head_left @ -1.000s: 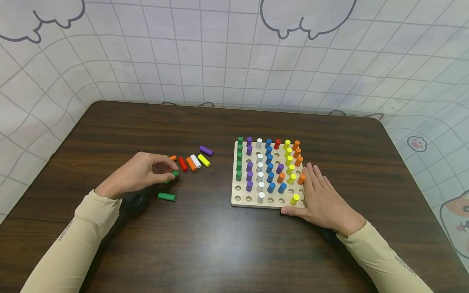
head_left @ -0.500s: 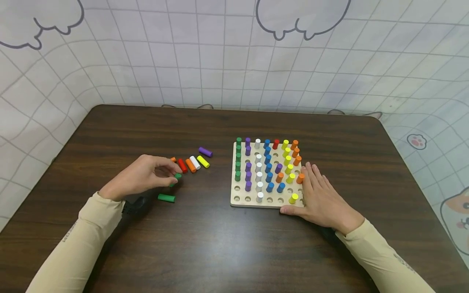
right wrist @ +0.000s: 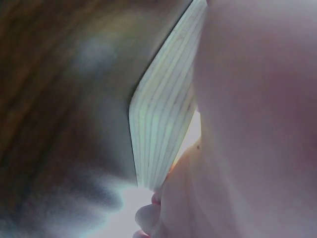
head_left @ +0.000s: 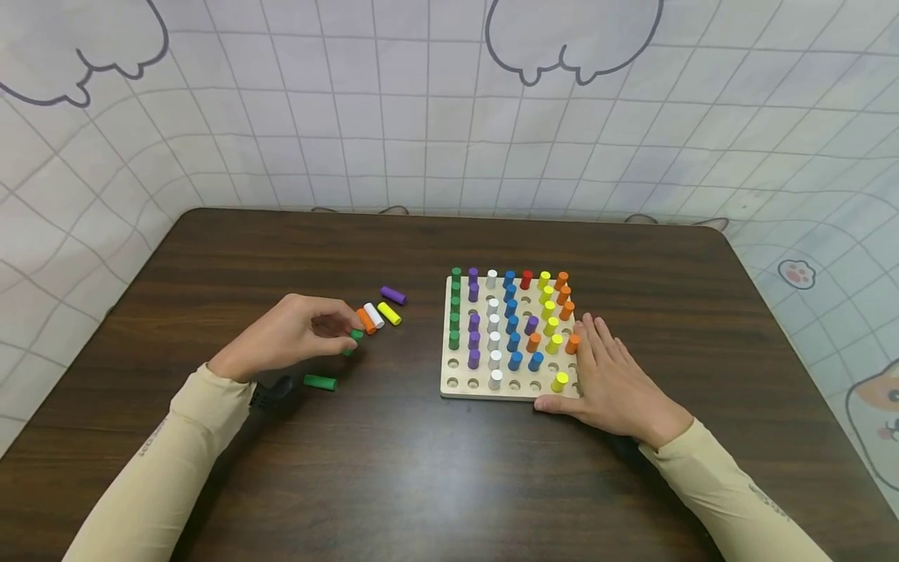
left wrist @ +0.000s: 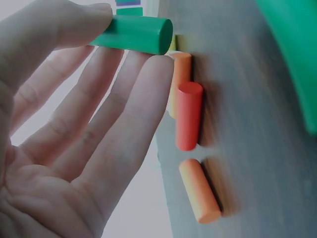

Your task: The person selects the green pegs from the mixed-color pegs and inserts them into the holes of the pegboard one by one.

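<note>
My left hand pinches a green peg between thumb and fingertips, just above the table and left of the wooden pegboard. The peg lies roughly level, one end sticking out past the fingers in the left wrist view. Rows of coloured pegs stand upright in the board, with some bare holes, mostly along its near side. Flat and straight-fingered, my right hand rests along the board's right edge, its thumb at the near right corner. The right wrist view shows the board's layered edge against that hand.
Loose pegs lie left of the board: an orange one, a white one, a yellow one and a purple one. Another green peg lies nearer. A red peg shows below the left fingers. The dark table surrounds everything.
My left hand has moved a little to the right with the green peg, now covering the red peg in the head view. The right hand stays at the board.
</note>
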